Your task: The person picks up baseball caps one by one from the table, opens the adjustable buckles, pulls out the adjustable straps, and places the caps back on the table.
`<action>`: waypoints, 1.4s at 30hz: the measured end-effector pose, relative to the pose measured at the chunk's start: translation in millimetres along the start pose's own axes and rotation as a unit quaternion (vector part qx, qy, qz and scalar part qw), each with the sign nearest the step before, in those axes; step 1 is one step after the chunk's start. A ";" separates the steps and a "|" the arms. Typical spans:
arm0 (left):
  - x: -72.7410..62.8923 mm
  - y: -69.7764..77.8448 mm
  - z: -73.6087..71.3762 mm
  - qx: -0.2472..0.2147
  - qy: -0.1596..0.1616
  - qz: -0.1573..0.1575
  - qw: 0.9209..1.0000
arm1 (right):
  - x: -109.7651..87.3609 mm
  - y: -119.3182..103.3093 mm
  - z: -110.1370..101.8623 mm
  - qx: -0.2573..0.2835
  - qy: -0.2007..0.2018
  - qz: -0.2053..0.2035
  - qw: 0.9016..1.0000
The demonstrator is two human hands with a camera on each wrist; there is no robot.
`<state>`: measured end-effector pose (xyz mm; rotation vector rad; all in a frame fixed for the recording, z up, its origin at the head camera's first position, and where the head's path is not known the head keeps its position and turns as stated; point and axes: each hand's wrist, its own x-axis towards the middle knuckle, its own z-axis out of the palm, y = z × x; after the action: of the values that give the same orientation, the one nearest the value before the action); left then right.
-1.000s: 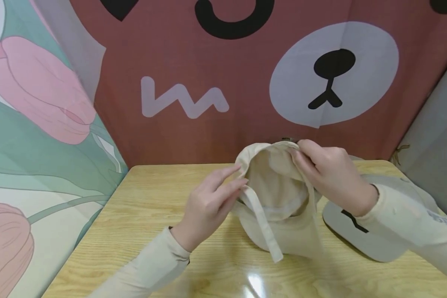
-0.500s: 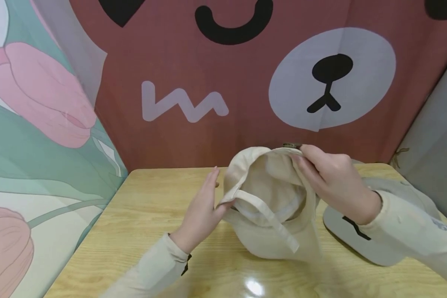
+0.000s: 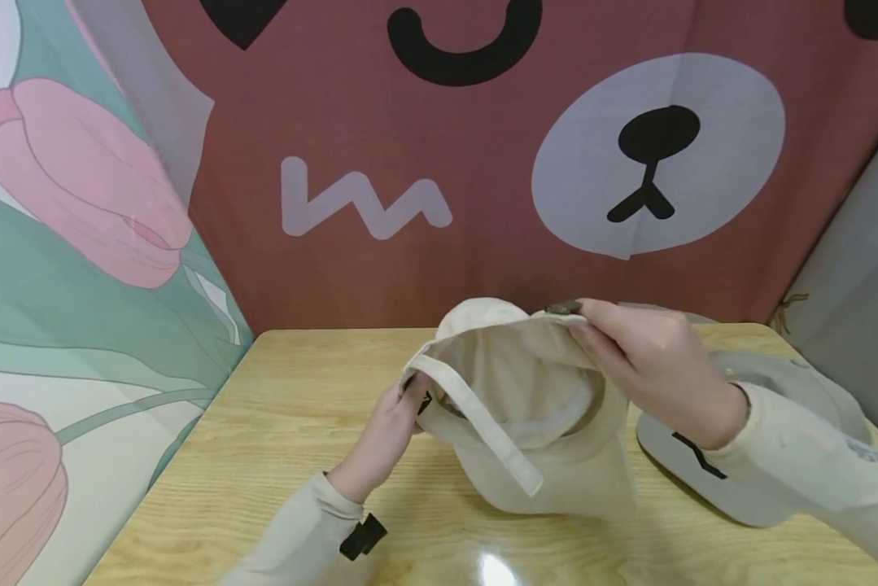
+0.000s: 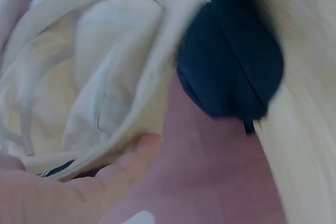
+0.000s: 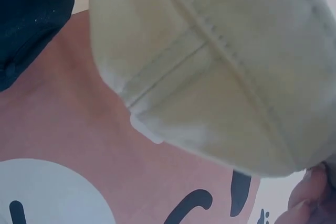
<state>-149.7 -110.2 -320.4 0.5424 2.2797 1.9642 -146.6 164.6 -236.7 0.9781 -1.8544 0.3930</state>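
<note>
A cream cap (image 3: 556, 476) is held in the head view with its opening towards me and its brim low at the front. My left hand (image 3: 382, 439) grips the left edge, where a cloth strap (image 3: 478, 419) starts and hangs loose across the opening. At the upper right edge, my right hand (image 3: 647, 366) pinches the band beside a small metal buckle (image 3: 563, 308). In the left wrist view the left fingers (image 4: 121, 169) lie along the cap's edge. The right wrist view shows the outside of the crown (image 5: 210, 77), with right fingertips (image 5: 304, 198) at its lower edge.
A second, greyish cap (image 3: 746, 480) with a black mark on its brim lies on the wooden table (image 3: 277, 472), partly behind the right forearm. A printed bear backdrop (image 3: 336, 277) rises behind the table. A dark blue rounded thing (image 4: 231, 61) appears in the left wrist view.
My left hand has moved left and down, drawing the cap's left edge outward and widening its opening. The loose strap's start moved left with it. The right hand keeps its pinch, slightly lower.
</note>
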 end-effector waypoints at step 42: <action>-12.9 20.3 -13.1 -0.391 0.021 0.029 0.920 | -74.6 10.5 15.2 0.038 -0.072 0.213 0.974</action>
<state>-137.2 -124.3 -300.6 0.4650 1.2894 2.6612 -148.1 195.5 -307.1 0.6657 -2.1981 0.6673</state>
